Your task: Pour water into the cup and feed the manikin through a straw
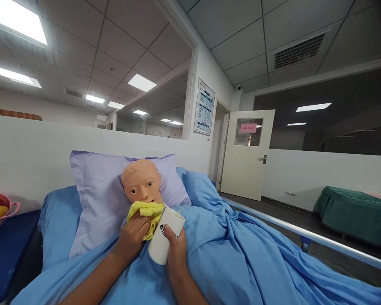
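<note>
A training manikin's head (141, 180) rests on a lilac pillow (98, 182), its body under blue bedding (216, 245). My left hand (133, 237) grips a bunched yellow cloth (146, 208) at the manikin's chin, just below the mouth. Folds of the cloth hide some of my fingertips. In my right hand (178, 250) is a white cup (158, 245) with a dark printed mark, tilted and close beside the cloth. My thumb lies across its side. What the cup holds cannot be seen.
At the left, a pink basket (15, 208) with a yellow item stands on a dark blue surface (9, 254). A metal bed rail (305, 233) runs along the right side. Beyond are an open door (247, 169) and a green-covered object (352, 216).
</note>
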{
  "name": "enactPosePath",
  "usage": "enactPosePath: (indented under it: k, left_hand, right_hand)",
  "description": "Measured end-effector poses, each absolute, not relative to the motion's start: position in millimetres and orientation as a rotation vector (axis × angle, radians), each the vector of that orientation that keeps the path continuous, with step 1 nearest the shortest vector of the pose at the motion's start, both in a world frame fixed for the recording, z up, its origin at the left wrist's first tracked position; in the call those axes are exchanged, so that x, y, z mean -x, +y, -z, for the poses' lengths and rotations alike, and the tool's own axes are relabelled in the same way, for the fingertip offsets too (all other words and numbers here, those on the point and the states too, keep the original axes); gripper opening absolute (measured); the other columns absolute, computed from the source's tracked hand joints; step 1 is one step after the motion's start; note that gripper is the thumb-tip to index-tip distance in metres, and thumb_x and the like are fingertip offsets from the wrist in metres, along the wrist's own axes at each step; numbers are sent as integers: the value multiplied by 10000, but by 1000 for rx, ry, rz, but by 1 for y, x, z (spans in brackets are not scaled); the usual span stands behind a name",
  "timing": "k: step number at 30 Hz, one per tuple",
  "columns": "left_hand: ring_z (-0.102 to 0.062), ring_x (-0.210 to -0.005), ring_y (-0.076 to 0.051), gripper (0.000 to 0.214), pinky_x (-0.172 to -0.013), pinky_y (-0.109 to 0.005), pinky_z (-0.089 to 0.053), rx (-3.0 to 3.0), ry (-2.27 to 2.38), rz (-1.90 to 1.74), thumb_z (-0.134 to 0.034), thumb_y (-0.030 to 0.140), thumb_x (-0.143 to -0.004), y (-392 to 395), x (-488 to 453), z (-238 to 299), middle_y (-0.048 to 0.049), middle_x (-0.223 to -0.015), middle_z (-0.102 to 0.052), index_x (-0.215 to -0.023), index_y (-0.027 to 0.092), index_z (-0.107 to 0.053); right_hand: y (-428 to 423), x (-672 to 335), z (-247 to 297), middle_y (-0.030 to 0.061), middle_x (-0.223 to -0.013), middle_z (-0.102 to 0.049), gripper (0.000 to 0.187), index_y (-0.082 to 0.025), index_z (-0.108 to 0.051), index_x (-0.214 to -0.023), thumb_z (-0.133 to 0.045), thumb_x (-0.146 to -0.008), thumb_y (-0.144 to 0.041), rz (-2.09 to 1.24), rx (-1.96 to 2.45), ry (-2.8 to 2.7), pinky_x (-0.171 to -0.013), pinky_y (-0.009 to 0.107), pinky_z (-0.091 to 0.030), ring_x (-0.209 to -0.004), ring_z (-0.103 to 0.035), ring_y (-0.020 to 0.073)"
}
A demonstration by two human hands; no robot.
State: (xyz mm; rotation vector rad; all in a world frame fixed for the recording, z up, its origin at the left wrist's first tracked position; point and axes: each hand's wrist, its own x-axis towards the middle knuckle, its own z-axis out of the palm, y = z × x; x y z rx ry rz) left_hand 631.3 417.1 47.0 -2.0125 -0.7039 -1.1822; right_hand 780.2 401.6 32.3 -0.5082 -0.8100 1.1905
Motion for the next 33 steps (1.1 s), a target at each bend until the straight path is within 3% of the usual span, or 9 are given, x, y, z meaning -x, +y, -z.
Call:
enactPosePath:
  k: [3, 10, 14, 19, 27, 30, 33]
  left_hand:
    - [-643, -995, -210, 154, -915, -358, -522, 2106, -667, 1235, -504, 113, -920, 408, -623, -50, -112, -1017, -704, -1004, 164, -622]
    - [-520, -1269, -257, 228, -1090, -447, -407, 2098, -666, 1243, -522, 91, -900, 414, -628, -86, -131, -1221, -663, -1068, 192, -638]
    - [-616, -1136, -243, 265, -1026, -406, -458, 2109, -732, 1069, -448, 92, -924, 427, -628, -76, -105, -1183, -695, -1029, 191, -670]
    - [-669, -974, -227, 350, -902, -362, -523, 2066, -742, 1113, -405, 18, -871, 428, -618, -47, -101, -1048, -737, -1056, 167, -662]
    - [-669, -989, -211, 542, -874, -346, -538, 2146, -843, 1250, -365, -72, -677, 420, -599, -32, -75, -1054, -733, -1047, 183, -669]
    - [-654, -1041, -205, 456, -915, -350, -523, 2266, -973, 1514, -396, -23, -721, 404, -597, -36, -62, -1096, -721, -977, 216, -686]
    - [-622, -1123, -226, 235, -982, -357, -492, 2213, -1217, 2162, -515, 86, -770, 379, -601, -48, -54, -1146, -704, -877, 219, -677]
  right_hand:
    - [404, -781, -30, 34, -893, -719, 631, -189, -547, -1169, -819, -652, -428, -1195, 525, -807, -721, 379, -573, -773, -693, 230]
    - [407, -778, -26, 7, -909, -705, 594, -227, -522, -1224, -785, -717, -393, -1194, 458, -841, -704, 314, -549, -755, -662, 180]
    - [403, -778, -30, 10, -906, -704, 566, -221, -550, -1174, -800, -696, -392, -1176, 506, -827, -812, 358, -550, -842, -672, 207]
    - [399, -780, -33, 15, -874, -706, 628, -215, -543, -1177, -807, -660, -455, -1185, 563, -821, -696, 341, -562, -746, -673, 201]
    - [392, -780, -39, 3, -797, -686, 632, -201, -551, -1103, -818, -612, -494, -1178, 647, -852, -627, 330, -558, -664, -648, 184]
    - [389, -780, -41, 10, -822, -688, 617, -199, -549, -1107, -808, -626, -485, -1161, 661, -903, -629, 328, -555, -689, -643, 188]
    - [389, -780, -39, 22, -855, -689, 626, -196, -553, -1118, -805, -622, -483, -1137, 662, -959, -655, 337, -554, -733, -645, 199]
